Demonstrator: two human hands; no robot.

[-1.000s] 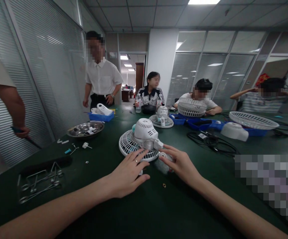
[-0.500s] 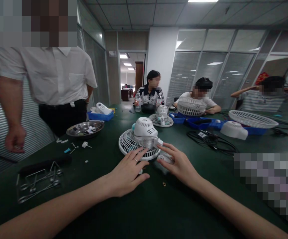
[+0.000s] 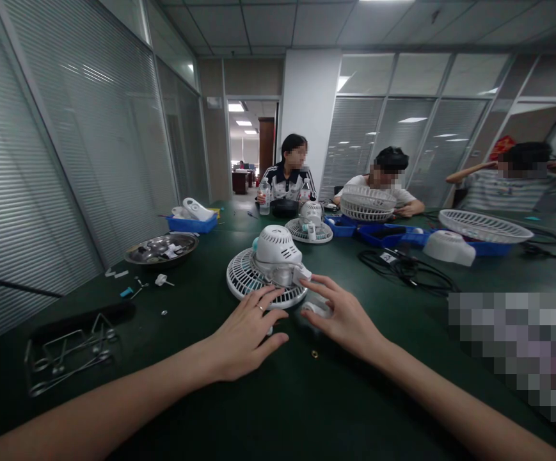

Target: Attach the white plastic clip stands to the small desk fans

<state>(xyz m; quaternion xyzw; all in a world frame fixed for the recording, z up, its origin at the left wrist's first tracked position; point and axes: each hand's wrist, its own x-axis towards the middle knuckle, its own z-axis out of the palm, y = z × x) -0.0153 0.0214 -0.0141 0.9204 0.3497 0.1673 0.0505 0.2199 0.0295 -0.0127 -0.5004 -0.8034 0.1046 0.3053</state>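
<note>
Silver ring (image 3: 259, 307) on one finger, my left grip (image 3: 242, 336) is spread and my right grip (image 3: 349, 314) loosely open, neither holding anything I can see, beside the white fan (image 3: 278, 246) lying cage-down on the green surface (image 3: 278, 416).

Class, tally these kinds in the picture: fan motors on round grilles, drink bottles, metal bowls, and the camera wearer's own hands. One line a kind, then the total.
Near fan motor and far fan motor: 2
Left bottle and right bottle: 2
Metal bowl: 1
Left hand and right hand: 2
Total: 7
</note>
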